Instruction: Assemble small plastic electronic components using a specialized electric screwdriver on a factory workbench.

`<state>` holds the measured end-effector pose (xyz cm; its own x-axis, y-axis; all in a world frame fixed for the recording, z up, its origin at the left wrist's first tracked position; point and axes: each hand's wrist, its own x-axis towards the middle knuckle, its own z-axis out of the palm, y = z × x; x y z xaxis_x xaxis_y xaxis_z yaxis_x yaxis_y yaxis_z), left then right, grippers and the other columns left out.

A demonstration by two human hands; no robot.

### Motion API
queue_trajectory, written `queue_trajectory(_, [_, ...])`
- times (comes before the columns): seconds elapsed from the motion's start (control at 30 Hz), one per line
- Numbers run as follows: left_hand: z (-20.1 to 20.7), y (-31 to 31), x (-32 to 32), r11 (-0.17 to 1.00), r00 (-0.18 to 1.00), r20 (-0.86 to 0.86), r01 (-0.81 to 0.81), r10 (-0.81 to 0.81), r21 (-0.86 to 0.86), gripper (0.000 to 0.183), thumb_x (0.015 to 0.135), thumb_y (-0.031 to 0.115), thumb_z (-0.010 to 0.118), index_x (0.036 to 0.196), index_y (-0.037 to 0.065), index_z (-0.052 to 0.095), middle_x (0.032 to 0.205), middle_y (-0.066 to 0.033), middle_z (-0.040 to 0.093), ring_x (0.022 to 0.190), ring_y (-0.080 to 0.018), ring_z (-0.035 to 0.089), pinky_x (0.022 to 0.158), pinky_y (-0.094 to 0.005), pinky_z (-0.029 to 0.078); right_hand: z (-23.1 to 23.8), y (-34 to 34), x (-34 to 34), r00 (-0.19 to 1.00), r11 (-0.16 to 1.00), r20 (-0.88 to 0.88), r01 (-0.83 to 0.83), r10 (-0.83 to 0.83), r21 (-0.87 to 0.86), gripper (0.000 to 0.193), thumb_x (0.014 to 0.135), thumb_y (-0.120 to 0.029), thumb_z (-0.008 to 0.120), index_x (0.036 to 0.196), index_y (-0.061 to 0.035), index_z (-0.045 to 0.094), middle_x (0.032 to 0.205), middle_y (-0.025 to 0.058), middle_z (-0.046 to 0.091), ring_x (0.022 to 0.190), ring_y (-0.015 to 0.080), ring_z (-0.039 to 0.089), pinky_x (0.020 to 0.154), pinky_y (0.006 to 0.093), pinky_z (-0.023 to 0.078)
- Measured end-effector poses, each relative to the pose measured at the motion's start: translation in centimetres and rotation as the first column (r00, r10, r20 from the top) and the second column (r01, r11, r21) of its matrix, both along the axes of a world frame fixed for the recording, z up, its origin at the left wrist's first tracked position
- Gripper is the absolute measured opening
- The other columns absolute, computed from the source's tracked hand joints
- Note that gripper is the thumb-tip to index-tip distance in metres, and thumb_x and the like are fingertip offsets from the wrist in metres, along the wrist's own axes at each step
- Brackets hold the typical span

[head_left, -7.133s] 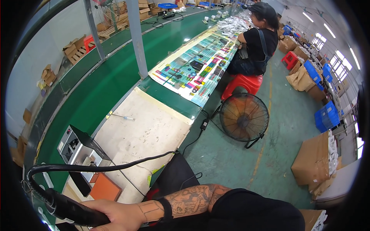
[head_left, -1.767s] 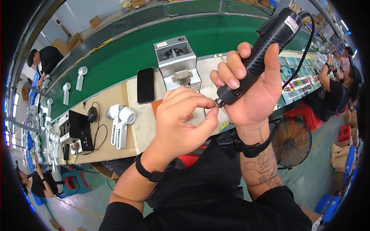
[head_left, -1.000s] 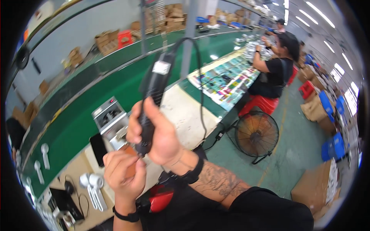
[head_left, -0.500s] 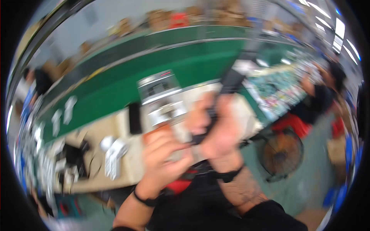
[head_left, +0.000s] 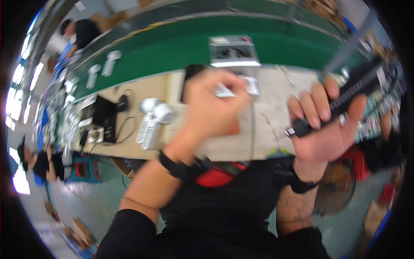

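Gripping the black electric screwdriver (head_left: 340, 101) tip-down, the right hand (head_left: 325, 129) waits while the left hand (head_left: 213, 110), curled, pinches a small white piece (head_left: 224, 91) nearby, apparently unjoined.

The driver (head_left: 345, 101) in the right hand (head_left: 330, 129) was black with a silvery tip. The left hand (head_left: 211, 110) pinched a small white piece (head_left: 224, 91). Both wrists wore black bands (head_left: 174, 166), and the right forearm bore a dark tattoo (head_left: 295, 207). The counter (head_left: 276, 103) was beige, the belt (head_left: 172, 47) behind it green. Two white fans (head_left: 151, 118) lay beside a black box (head_left: 103, 118). The grey machine (head_left: 233, 51) had a dark window. The stool (head_left: 217, 177) was red.
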<state>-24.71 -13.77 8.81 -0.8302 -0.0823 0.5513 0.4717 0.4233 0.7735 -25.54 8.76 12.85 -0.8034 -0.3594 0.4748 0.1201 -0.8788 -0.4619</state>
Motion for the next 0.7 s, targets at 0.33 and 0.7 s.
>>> queue_trajectory(0.33, [-3.9, -8.7, -16.1, 0.763, 0.989, -0.088, -0.145, 0.115, -0.630, 0.014, 0.082, 0.018, 0.072, 0.089, 0.006, 0.075, 0.089, -0.0127, 0.072, 0.090, -0.0328, 0.067, 0.083, -0.0435, 0.054, -2.3, 3.1, -1.8, 0.995, 0.996, -0.051, 0.088, -0.088, -0.005, 0.051, 0.106, -0.061, 0.049, 0.111, -0.0102, 0.054, 0.083, -0.0022, 0.051, 0.072, 0.0110, 0.048, 0.081, 0.0336, 0.036])
queue_trajectory(0.7, [-4.8, -12.5, -12.1, 0.840, 0.992, -0.042, 0.082, -0.123, -0.536, 0.021, 0.097, 0.024, 0.070, 0.104, 0.006, 0.080, 0.110, -0.0149, 0.072, 0.114, -0.0342, 0.062, 0.102, -0.0440, 0.048, -2.1, -0.3, -0.7, 0.990, 0.983, -0.048, 0.135, -0.129, 0.128, 0.040, 0.109, -0.049, 0.051, 0.112, -0.0091, 0.045, 0.083, 0.0000, 0.048, 0.070, 0.0121, 0.044, 0.079, 0.0329, 0.034])
